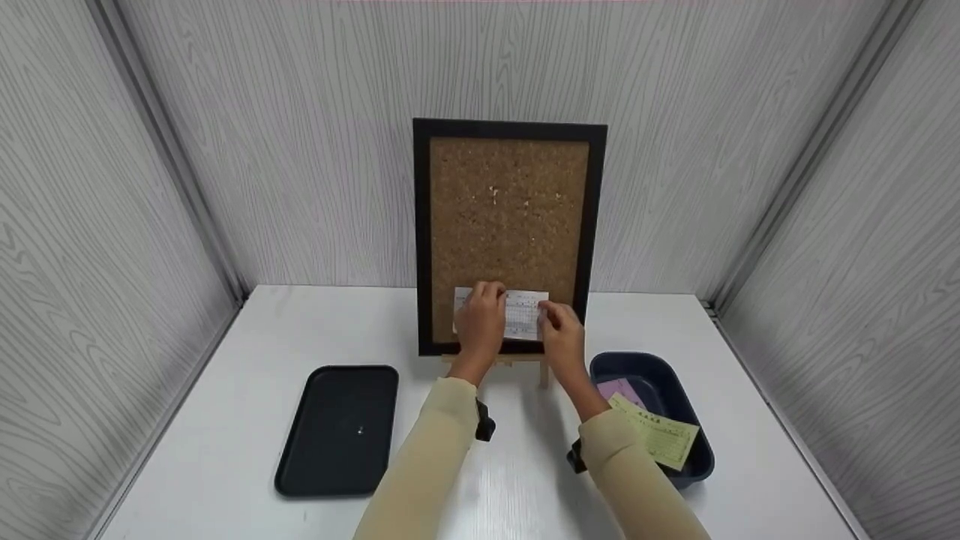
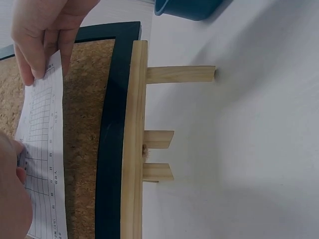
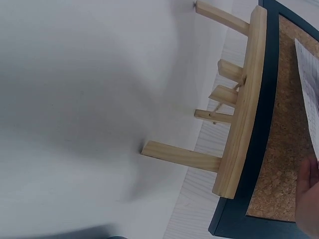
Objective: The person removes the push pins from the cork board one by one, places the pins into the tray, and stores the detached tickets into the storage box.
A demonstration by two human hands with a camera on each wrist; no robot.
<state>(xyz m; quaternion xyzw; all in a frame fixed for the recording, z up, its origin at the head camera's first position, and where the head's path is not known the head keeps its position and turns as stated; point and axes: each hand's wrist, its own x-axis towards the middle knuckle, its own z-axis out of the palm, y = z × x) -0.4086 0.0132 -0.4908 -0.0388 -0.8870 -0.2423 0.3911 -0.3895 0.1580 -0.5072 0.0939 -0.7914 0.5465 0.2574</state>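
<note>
A white printed form [image 1: 523, 315] with a ruled grid lies across the lower part of a black-framed cork board [image 1: 510, 217]. My left hand [image 1: 481, 319] covers the form's left-middle part, its curled fingertips pinching at the upper edge; whether a small pin is between them is hidden. My right hand [image 1: 562, 335] pinches the form's right end between thumb and fingers. In the left wrist view, the form [image 2: 47, 144] bows slightly off the cork, with the right hand [image 2: 47, 35] at its far end. The right wrist view catches only the form's edge [image 3: 309, 89].
A wooden easel [image 3: 244, 99] supports the board. Right of it stands a dark blue bin [image 1: 660, 375] with a yellow printed slip [image 1: 664, 437] and a pink slip [image 1: 621, 390]. A black tray [image 1: 337, 431] lies at left, a tiny shiny speck on it. Grey panels [image 1: 330, 150] surround the white table.
</note>
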